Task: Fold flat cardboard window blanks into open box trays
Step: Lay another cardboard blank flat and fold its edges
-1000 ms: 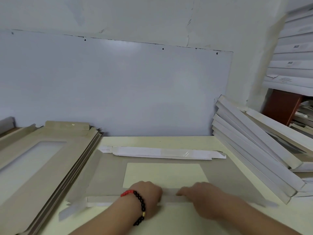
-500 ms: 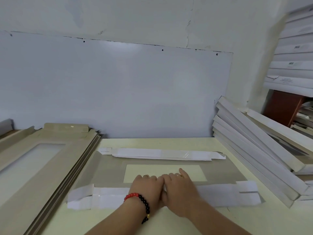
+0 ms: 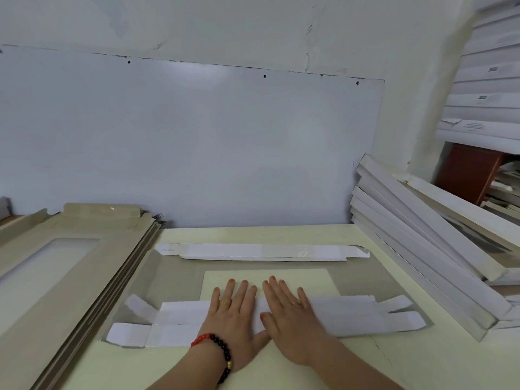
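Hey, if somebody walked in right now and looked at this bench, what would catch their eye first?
Probably the left hand and right hand, laid flat side by side on the near white flap of the cardboard window blank at the middle of the table. Next, the slanting pile of folded white box trays on the right, and the stack of flat blanks on the left.

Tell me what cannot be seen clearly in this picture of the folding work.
- Near flap, head view: its middle is hidden under the left hand and right hand.
- Stack of flat blanks: cut off by the left edge.
- Labels on the shelf boxes: too small to read.
- Folded trays: their insides are hidden.
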A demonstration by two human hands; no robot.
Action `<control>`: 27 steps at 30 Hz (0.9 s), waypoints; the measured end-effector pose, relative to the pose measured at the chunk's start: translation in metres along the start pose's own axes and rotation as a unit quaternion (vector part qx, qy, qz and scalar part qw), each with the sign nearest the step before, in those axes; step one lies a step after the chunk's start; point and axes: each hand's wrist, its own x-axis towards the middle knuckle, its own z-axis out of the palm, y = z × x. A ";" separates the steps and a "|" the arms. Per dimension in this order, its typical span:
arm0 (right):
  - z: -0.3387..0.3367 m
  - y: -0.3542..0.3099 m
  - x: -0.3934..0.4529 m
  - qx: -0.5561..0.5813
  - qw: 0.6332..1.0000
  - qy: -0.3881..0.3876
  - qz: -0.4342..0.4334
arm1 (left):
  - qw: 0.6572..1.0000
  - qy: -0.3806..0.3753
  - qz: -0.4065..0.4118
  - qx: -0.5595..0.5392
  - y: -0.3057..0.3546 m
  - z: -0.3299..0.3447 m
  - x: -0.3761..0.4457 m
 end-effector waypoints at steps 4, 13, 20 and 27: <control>0.003 0.031 -0.007 -0.024 0.999 -0.041 0.014 | 0.998 -0.028 -0.036 0.031 -0.023 0.002 -0.004; -0.003 0.133 -0.032 -0.030 0.989 -0.073 0.126 | 0.988 -0.072 -0.133 0.044 -0.095 -0.011 -0.028; -0.006 0.177 -0.056 -0.041 0.980 -0.065 0.182 | 0.986 -0.064 -0.152 0.027 -0.121 -0.014 -0.035; -0.014 0.187 -0.066 -0.081 0.958 -0.038 0.273 | 0.990 -0.053 -0.131 0.024 -0.121 -0.025 -0.039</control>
